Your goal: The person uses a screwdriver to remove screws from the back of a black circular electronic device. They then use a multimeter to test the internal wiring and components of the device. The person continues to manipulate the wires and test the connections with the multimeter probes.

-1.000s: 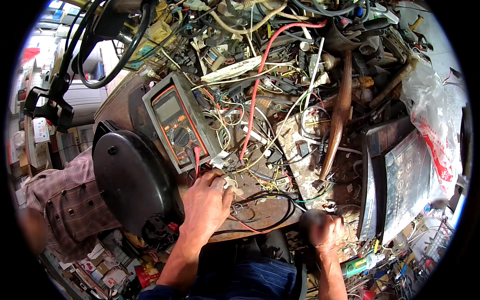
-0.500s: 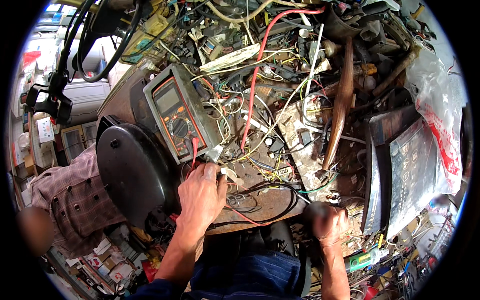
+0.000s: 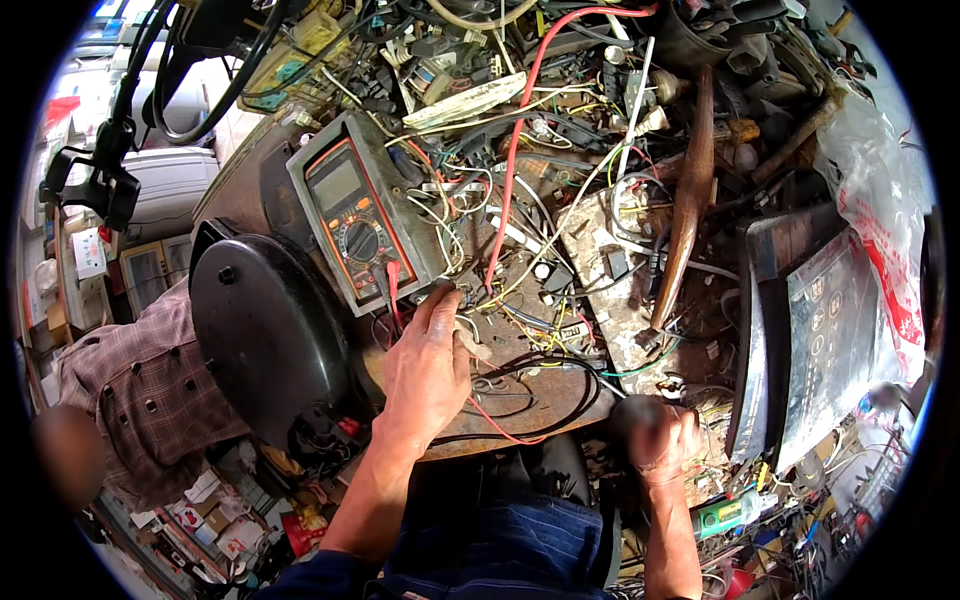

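My left hand (image 3: 428, 368) reaches over the bench beside the lower right corner of a multimeter (image 3: 352, 220) in a grey case. Its fingers are stretched forward, the thumb apart from them; what lies under the fingertips is hidden. Red and black test leads (image 3: 393, 290) come from the meter's lower end, close to the hand. Near the thumb is a small pale scrap (image 3: 478, 347). My right hand (image 3: 672, 447) is closed at the bench's front edge, beside a dark rounded shape (image 3: 630, 422). That area is blurred, and I cannot make out what it holds.
A round black lid-like thing (image 3: 265, 340) stands left of the meter. Black cable loops (image 3: 570, 385) lie at the bench's front. Tangled wires and small parts cover the back. A brown wooden handle (image 3: 688, 200), dark panels (image 3: 815, 325) and a plastic bag (image 3: 875, 215) are to the right.
My left hand has moved forward and slightly right, its fingers stretching past the meter's lower corner and covering a pale piece seen there before. The right hand has hardly moved.
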A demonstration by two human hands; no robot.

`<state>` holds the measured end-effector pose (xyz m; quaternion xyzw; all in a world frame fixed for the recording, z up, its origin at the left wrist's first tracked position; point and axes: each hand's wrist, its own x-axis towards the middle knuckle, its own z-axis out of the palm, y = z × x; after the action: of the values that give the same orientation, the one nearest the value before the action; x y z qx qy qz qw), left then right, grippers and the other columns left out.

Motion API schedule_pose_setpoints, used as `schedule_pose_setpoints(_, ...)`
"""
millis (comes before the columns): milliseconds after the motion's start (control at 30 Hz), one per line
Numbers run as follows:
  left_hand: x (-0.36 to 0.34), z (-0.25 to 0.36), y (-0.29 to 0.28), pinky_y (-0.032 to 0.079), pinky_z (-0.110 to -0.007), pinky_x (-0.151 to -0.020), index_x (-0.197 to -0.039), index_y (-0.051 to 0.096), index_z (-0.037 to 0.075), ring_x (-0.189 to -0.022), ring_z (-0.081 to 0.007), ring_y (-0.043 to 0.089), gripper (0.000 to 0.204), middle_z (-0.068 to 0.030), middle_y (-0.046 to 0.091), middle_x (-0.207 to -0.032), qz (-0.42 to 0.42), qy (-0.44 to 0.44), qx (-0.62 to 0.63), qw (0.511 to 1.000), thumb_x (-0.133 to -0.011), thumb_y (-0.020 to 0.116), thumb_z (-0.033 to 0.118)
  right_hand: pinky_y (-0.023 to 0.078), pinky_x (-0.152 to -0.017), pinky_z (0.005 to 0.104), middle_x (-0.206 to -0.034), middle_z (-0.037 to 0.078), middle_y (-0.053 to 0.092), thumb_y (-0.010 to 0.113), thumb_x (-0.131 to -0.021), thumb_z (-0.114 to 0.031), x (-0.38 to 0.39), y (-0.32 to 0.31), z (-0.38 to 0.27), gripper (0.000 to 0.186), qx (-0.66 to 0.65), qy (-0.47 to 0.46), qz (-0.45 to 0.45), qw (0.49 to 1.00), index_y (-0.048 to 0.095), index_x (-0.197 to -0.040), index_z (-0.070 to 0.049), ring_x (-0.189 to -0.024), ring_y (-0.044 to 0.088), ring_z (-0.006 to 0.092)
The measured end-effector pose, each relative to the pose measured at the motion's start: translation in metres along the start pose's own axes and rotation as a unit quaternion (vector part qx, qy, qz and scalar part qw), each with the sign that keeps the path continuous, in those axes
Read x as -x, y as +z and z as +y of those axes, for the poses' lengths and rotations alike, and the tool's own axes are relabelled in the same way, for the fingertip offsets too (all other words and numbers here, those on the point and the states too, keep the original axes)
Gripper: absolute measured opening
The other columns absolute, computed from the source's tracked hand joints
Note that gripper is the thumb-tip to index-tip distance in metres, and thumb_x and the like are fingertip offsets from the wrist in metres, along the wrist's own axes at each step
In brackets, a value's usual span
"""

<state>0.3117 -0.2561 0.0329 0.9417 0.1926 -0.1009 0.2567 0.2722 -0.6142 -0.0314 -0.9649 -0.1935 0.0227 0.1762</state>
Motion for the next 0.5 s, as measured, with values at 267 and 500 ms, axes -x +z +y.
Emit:
schedule_pose_setpoints(267, 0.0012, -0.0046, -0.0082, 0.057, -0.043, -0.093, -0.123, 0.07, 0.006, -0.112, -0.038, 0.069, 0.035, -0.011, 0.069, -0.131, -0.094, 0.075, 0.006, 0.993, -0.09, 0.063, -0.004, 0.049, -0.061, 0.045, -0.091, 0.013, 0.061, 0.073, -0.073, -0.007, -0.0025, 0.0034, -0.0008, 0.043, -0.028, 0.011, 0.016, 0.999, 0.063, -0.114, -0.007, -0.071, 0.06, 0.0327)
schedule_pose_setpoints(500, 0.0033, -0.0028, -0.0037, 0.058, -0.041, -0.084, -0.12, 0.07, 0.003, -0.099, -0.0389, 0.071, 0.032, -0.0175, 0.071, -0.116, -0.022, 0.036, 0.05, 0.998, -0.089, 0.071, -0.004, 0.053, -0.068, 0.0448, -0.096, 0.011, 0.063, 0.075, -0.075, -0.013, 0.0018, 0.002, -0.0001, 0.042, -0.016, 0.015, 0.008, 1.0, 0.062, -0.115, -0.006, -0.079, 0.064, 0.033)
